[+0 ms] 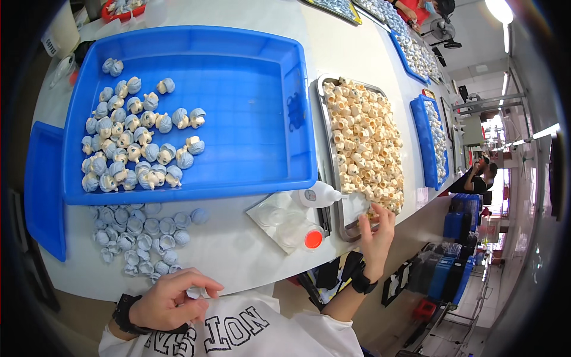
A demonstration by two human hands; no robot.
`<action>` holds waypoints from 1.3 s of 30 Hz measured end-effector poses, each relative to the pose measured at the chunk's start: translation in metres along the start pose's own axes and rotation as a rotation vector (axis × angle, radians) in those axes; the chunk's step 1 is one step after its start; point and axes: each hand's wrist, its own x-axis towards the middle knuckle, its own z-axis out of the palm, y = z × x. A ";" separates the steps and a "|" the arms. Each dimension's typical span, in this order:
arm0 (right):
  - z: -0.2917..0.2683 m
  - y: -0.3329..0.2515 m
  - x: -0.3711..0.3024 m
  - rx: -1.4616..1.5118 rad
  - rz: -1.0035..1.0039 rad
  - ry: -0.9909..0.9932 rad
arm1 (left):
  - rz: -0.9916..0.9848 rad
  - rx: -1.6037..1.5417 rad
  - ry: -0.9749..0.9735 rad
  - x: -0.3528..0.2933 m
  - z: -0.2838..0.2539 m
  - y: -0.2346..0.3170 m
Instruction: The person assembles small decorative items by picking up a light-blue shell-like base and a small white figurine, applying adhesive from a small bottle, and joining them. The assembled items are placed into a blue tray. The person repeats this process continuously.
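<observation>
My left hand [171,302] is held in front of my body at the near table edge. A small pale blue shell piece [194,292] is pinched between its thumb and forefinger. My right hand [376,241] reaches to the near end of a metal tray [350,231], its fingers apart and touching the cream doll-head pieces [364,140] heaped there. Whether a piece sits between those fingers is hard to see. Loose pale blue shell pieces [143,241] lie on the table beyond my left hand. Behind them, a blue plastic bin [238,113] holds several heads with blue caps [143,135].
Between bin and tray stand a white squeeze bottle [319,194] and a round container with a red-orange top [313,239]. A blue lid or tray [46,190] sits left of the bin. Further blue trays [429,143] line the table's right side. A co-worker [414,13] is at the far end.
</observation>
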 end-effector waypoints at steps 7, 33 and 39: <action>-0.038 -0.007 0.086 -0.096 -0.324 -0.209 | 0.026 0.040 0.051 -0.003 0.003 -0.005; -0.021 -0.040 0.096 -0.267 -0.372 -0.221 | -0.024 0.100 0.048 -0.001 0.008 0.003; 0.013 -0.056 0.134 -0.224 -0.663 -0.159 | -0.011 0.108 -0.002 -0.004 0.013 0.004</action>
